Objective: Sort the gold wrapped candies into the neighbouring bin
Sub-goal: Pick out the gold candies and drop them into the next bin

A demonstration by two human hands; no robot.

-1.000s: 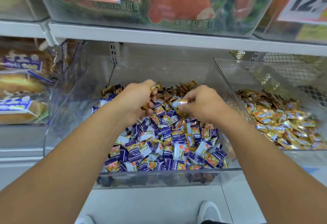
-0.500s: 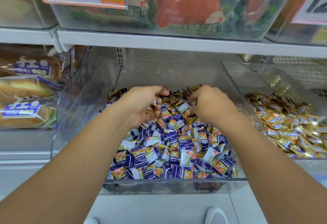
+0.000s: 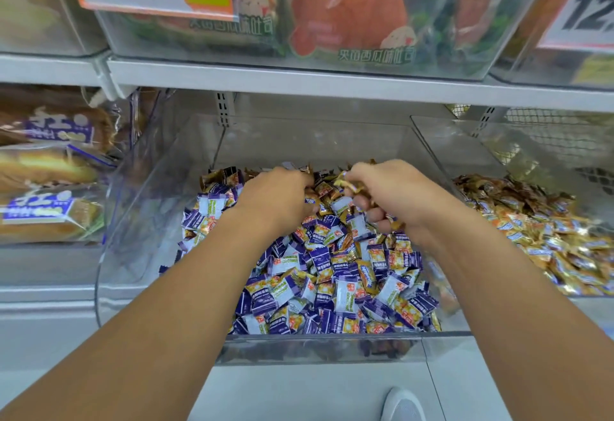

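Gold wrapped candies (image 3: 335, 184) lie mixed in at the back of the middle bin (image 3: 159, 188), a clear box full of purple wrapped candies (image 3: 319, 264). There is only the head view. The right hand (image 3: 392, 198) is curled around a small bunch of gold ones, with shiny ends poking out by the thumb. The left hand (image 3: 275, 198) digs into the pile, fingers bent down into the candies; I cannot tell if it holds any. The neighbouring bin (image 3: 442, 141) sits just to the right and already holds a big heap of gold candies (image 3: 531, 221).

To do this step well, I think the hands should pick only gold wrappers, hold them tight, and lift them over the wall between the bins so none drop back.

Counting: two clear bins here, two hands, and far too many candies to count. Bread bags (image 3: 46, 168) sit on the left
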